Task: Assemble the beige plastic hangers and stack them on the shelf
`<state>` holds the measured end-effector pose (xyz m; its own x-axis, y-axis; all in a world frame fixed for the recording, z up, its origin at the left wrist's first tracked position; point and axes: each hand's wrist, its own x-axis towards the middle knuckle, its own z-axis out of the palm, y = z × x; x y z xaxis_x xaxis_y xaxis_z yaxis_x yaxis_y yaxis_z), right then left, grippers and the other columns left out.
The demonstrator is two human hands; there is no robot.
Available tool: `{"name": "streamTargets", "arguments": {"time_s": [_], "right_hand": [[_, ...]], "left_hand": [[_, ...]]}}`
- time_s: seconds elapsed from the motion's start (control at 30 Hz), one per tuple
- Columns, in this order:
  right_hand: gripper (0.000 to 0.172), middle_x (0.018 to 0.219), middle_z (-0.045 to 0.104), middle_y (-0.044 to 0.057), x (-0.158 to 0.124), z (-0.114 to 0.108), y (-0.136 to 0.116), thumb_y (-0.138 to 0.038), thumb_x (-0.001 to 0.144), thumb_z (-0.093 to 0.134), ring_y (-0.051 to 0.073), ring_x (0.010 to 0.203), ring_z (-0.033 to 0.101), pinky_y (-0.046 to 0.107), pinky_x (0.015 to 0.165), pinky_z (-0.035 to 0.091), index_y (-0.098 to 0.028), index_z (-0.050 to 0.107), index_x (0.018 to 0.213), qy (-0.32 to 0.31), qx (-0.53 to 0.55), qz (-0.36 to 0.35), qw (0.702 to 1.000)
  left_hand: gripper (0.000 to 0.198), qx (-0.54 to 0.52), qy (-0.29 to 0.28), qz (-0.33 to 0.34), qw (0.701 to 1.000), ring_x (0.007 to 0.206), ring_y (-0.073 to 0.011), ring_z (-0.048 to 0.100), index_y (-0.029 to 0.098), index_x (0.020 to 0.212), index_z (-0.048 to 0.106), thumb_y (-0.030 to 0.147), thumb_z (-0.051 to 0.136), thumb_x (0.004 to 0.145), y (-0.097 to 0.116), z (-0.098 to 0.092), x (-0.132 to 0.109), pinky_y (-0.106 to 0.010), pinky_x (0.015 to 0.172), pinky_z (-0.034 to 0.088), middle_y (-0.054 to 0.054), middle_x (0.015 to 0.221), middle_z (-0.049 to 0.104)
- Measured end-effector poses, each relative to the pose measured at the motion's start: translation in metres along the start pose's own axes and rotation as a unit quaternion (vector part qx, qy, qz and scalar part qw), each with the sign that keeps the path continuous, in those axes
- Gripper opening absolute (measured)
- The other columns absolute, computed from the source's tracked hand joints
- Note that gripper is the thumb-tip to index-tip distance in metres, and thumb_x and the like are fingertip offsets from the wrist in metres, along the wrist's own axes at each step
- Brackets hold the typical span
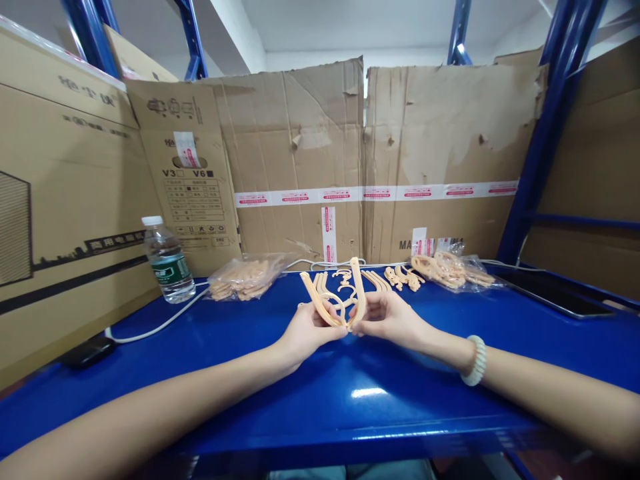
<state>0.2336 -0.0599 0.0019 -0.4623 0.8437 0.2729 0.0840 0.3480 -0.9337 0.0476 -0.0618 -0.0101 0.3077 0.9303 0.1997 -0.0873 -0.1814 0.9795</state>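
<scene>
My left hand (306, 333) is closed on a curved beige plastic hanger arm (315, 295). Another such hanger arm (359, 288) is pinched in my right hand (389, 321). The lower ends of the two pieces meet between my fingertips in a V; whether they are joined I cannot tell. A curved hook-like part shows between them, partly hidden. Behind my hands lie more arms in a left row (323, 279) and a right row (377, 280), with loose hooks (343, 274) between. A small heap of beige hook pieces (404, 277) sits farther right.
Clear bags of beige parts lie at the back left (245, 277) and back right (450, 270) of the blue table (250, 413). A water bottle (169, 267), a white cable (155, 330) and a black device (87, 351) are left. A dark phone-like slab (557, 293) lies right. Cardboard (300, 153) walls the back.
</scene>
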Motion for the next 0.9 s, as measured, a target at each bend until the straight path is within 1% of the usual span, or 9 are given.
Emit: {"name": "streamTargets", "arguments": {"time_s": [0.13,0.2,0.27,0.33,0.43,0.53,0.63,0.73,0.9], "right_hand": [[0.036,0.064,0.066,0.001,0.005,0.002,0.002,-0.029,0.053,0.084,0.017,0.061,0.065,0.030,0.061,0.055,-0.015,0.058,0.074,0.045,0.032,0.027,0.998],[0.037,0.062,0.065,0.000,0.008,-0.004,-0.001,-0.030,0.052,0.084,0.016,0.060,0.064,0.029,0.059,0.055,-0.015,0.058,0.072,0.056,0.030,0.041,0.997],[0.035,0.065,0.065,0.000,0.011,-0.019,-0.005,-0.033,0.055,0.083,0.014,0.062,0.064,0.028,0.059,0.055,-0.014,0.060,0.073,0.047,0.023,0.044,0.998],[0.033,0.067,0.065,0.001,0.013,-0.040,-0.012,-0.035,0.058,0.082,0.013,0.061,0.063,0.027,0.059,0.055,-0.014,0.063,0.074,0.023,0.004,0.028,0.999],[0.031,0.070,0.068,0.003,0.014,-0.072,-0.023,-0.038,0.062,0.078,0.013,0.060,0.062,0.027,0.058,0.052,-0.013,0.067,0.076,-0.012,-0.120,-0.022,0.992],[0.023,0.075,0.070,0.005,0.013,-0.093,-0.031,-0.036,0.070,0.072,0.016,0.069,0.065,0.026,0.063,0.050,-0.014,0.071,0.078,-0.027,-0.302,-0.063,0.951],[0.014,0.074,0.071,0.003,0.012,-0.101,-0.030,-0.029,0.074,0.067,0.015,0.067,0.064,0.024,0.062,0.047,-0.016,0.072,0.078,-0.081,-0.427,-0.067,0.898],[0.010,0.073,0.070,0.002,0.013,-0.104,-0.023,-0.022,0.073,0.066,0.014,0.065,0.063,0.022,0.059,0.045,-0.016,0.072,0.078,-0.133,-0.470,-0.062,0.871],[0.010,0.075,0.070,0.002,0.016,-0.107,-0.015,-0.018,0.070,0.066,0.015,0.067,0.062,0.022,0.061,0.043,-0.017,0.073,0.076,-0.171,-0.501,-0.056,0.846]], "left_hand": [[0.031,-0.019,0.009,-0.017,1.000,0.067,-0.0122,0.063,0.013,0.072,0.056,0.012,0.081,0.054,0.002,0.000,0.000,-0.023,0.067,0.051,0.001,0.068,0.066],[0.030,-0.050,0.013,-0.044,0.998,0.069,-0.0126,0.064,0.013,0.073,0.058,0.013,0.082,0.055,0.006,-0.002,0.000,-0.024,0.070,0.053,0.000,0.070,0.066],[0.028,-0.081,0.026,-0.072,0.994,0.072,-0.0137,0.066,0.012,0.074,0.059,0.011,0.082,0.057,0.011,-0.006,0.003,-0.025,0.073,0.054,-0.002,0.072,0.067],[0.025,-0.101,0.052,-0.088,0.990,0.075,-0.0144,0.067,0.012,0.074,0.060,0.008,0.080,0.059,0.015,-0.014,0.007,-0.024,0.074,0.055,-0.004,0.074,0.068],[0.019,-0.118,0.096,-0.096,0.984,0.077,-0.0136,0.068,0.012,0.075,0.061,0.004,0.075,0.066,0.020,-0.028,0.018,-0.022,0.075,0.055,-0.005,0.077,0.069],[0.015,-0.129,0.125,-0.089,0.980,0.073,-0.0117,0.067,0.013,0.073,0.060,0.003,0.071,0.069,0.022,-0.042,0.028,-0.021,0.073,0.055,-0.003,0.072,0.067],[0.016,-0.099,0.159,-0.060,0.981,0.072,-0.0124,0.067,0.012,0.070,0.059,0.003,0.071,0.067,0.023,-0.054,0.034,-0.023,0.073,0.055,-0.003,0.069,0.066],[0.017,-0.061,0.193,-0.028,0.979,0.068,-0.0124,0.065,0.012,0.068,0.058,0.006,0.074,0.063,0.026,-0.064,0.036,-0.025,0.071,0.054,-0.003,0.065,0.065],[0.022,-0.017,0.238,0.038,0.970,0.062,-0.0087,0.059,0.015,0.069,0.055,0.016,0.076,0.061,0.028,-0.068,0.038,-0.020,0.065,0.048,0.003,0.063,0.061]]}}
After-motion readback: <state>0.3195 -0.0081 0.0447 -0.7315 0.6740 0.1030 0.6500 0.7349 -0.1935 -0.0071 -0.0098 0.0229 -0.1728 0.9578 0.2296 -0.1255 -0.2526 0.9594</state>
